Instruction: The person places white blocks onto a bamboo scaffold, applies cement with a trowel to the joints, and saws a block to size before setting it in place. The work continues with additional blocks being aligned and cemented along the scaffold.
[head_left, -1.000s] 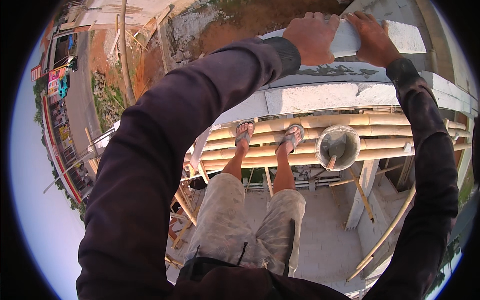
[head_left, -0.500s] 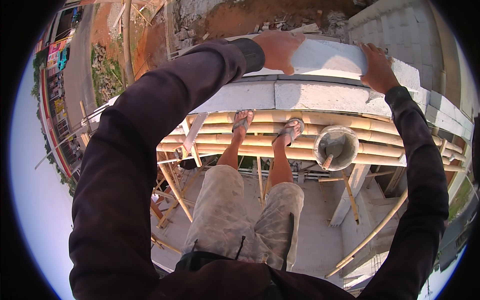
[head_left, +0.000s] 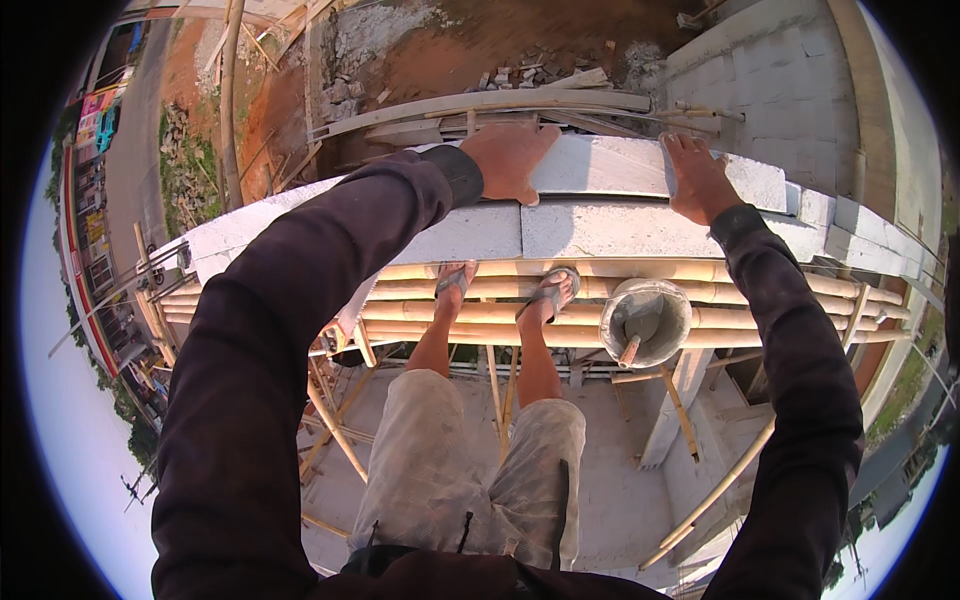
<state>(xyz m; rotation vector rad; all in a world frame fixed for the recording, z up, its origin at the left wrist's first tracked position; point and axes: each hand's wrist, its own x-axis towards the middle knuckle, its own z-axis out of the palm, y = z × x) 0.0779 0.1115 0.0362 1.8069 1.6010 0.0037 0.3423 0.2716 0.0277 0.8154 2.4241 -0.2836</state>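
Note:
A long pale concrete block (head_left: 610, 165) lies along the top of the wall, over a lower course of similar blocks (head_left: 610, 232). A dark line runs between the two. My left hand (head_left: 510, 162) grips the block's left part, thumb on the near side and fingers across the top; some fingertips are hidden. Nearer its right end, my right hand (head_left: 697, 178) holds the same block with fingers spread over the upper edge and thumb lower down. Both arms reach forward in dark sleeves.
My sandalled feet stand on bamboo poles (head_left: 560, 315) beside the wall. A bucket (head_left: 668, 300) with grey mortar and a trowel (head_left: 640, 335) sits right of them. Left of my feet is a saw blade (head_left: 357, 308), partly behind my sleeve. Far below lies a grey floor (head_left: 620, 480).
The view has tilted and shifted, so the wall sits lower in the picture. Against the lower course, the block has slid slightly left, with both hands still on it.

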